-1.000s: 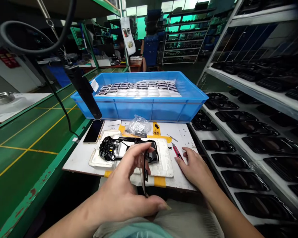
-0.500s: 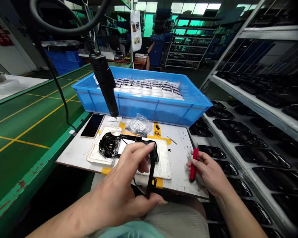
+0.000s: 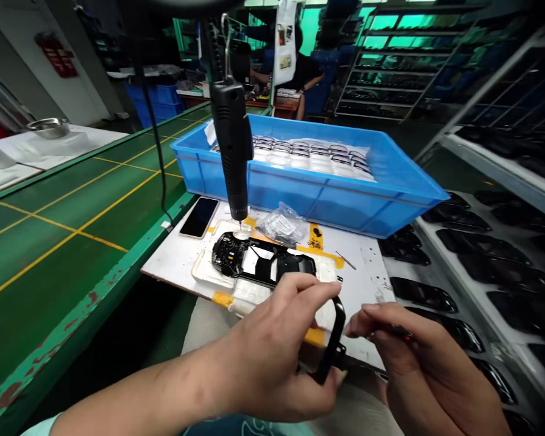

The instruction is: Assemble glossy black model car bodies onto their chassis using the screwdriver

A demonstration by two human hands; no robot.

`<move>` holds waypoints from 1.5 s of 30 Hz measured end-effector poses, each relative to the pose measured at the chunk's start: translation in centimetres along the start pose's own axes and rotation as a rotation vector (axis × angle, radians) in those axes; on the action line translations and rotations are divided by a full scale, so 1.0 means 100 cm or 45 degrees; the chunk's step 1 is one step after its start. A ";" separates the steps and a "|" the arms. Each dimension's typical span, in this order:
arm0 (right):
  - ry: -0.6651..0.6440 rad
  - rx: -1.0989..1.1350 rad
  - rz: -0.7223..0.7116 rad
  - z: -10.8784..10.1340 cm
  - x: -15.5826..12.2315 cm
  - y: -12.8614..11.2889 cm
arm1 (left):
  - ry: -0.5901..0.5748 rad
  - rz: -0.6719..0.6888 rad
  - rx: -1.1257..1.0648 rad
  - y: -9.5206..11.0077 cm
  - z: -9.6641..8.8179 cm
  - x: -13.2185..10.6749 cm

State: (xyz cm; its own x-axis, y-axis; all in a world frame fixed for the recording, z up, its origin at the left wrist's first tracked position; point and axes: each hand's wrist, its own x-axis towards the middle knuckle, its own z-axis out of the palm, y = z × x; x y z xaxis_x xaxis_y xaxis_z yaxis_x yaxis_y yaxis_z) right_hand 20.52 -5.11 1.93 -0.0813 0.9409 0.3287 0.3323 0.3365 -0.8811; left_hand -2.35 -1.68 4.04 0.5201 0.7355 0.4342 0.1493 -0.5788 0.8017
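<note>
We hold a thin black frame [image 3: 335, 339] on edge in our left hand [image 3: 272, 357], pinched between the fingers on its top and the thumb under its bottom end. It sits at the near edge of the white board [image 3: 172, 260], just above our lap. That grip matches the one 1 second ago; only the frame has come nearer and a little to the right.

The right hand [image 3: 418, 369] is what changed. 1 second ago it lay flat on the board beside a red tool [image 3: 402, 332]. Half a second ago it had lifted the tool. Now it is curled shut around it, and only a sliver of red shows between the fingers. Its fingertips are just beside the frame's right edge; we cannot tell whether tool and frame touch. To us this means that the pick-up is done and that frame and tool have been brought together.

The black housing [image 3: 263, 261] rests untouched in its white jig, well apart from both hands. The hanging screwdriver [image 3: 231, 145] now shows over the housing's left end, as our view has swung. Behind it are a bag [image 3: 282, 225], a phone [image 3: 198, 217] and the blue crate [image 3: 300, 194].
</note>
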 end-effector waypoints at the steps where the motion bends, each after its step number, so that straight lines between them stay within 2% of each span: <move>1: 0.006 0.011 0.006 0.002 0.001 0.002 | 0.018 -0.003 -0.003 -0.002 0.001 -0.001; 4: -0.016 0.006 -0.012 0.008 0.007 0.000 | 0.033 -0.011 -0.014 -0.003 0.001 -0.001; 10: -0.109 -0.057 -0.127 0.020 0.021 -0.029 | -0.044 -0.081 -0.008 0.008 -0.004 -0.001; 13: -0.116 -0.160 -0.175 0.025 0.022 -0.038 | -0.011 -0.049 0.078 0.010 -0.007 -0.001; 17: -0.153 -0.221 -0.165 0.024 0.019 -0.041 | 0.034 0.087 0.149 0.009 -0.009 0.000; 22: -0.186 -0.152 -0.196 0.023 0.022 -0.044 | 0.006 0.114 0.155 0.010 -0.009 -0.002; 27: -0.158 -0.294 -0.257 0.026 0.029 -0.046 | 0.035 0.141 0.154 0.011 -0.006 -0.004; 33: -0.202 -0.345 -0.349 0.024 0.034 -0.051 | 0.033 0.167 0.124 0.009 -0.004 -0.004; 40: -0.100 -0.285 -0.430 0.027 0.037 -0.053 | 0.048 0.188 0.121 0.009 0.001 -0.003; 45: -0.033 -0.197 -0.339 0.028 0.033 -0.049 | 0.072 0.186 0.114 0.010 0.003 -0.003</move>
State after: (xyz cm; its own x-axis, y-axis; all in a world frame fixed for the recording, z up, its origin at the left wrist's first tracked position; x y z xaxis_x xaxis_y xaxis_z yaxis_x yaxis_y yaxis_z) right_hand 15.99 -3.54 6.41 -0.2076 0.8219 0.5304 0.4354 0.5632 -0.7023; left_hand -2.13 -2.56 4.57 0.4942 0.6584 0.5676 0.1509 -0.7080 0.6899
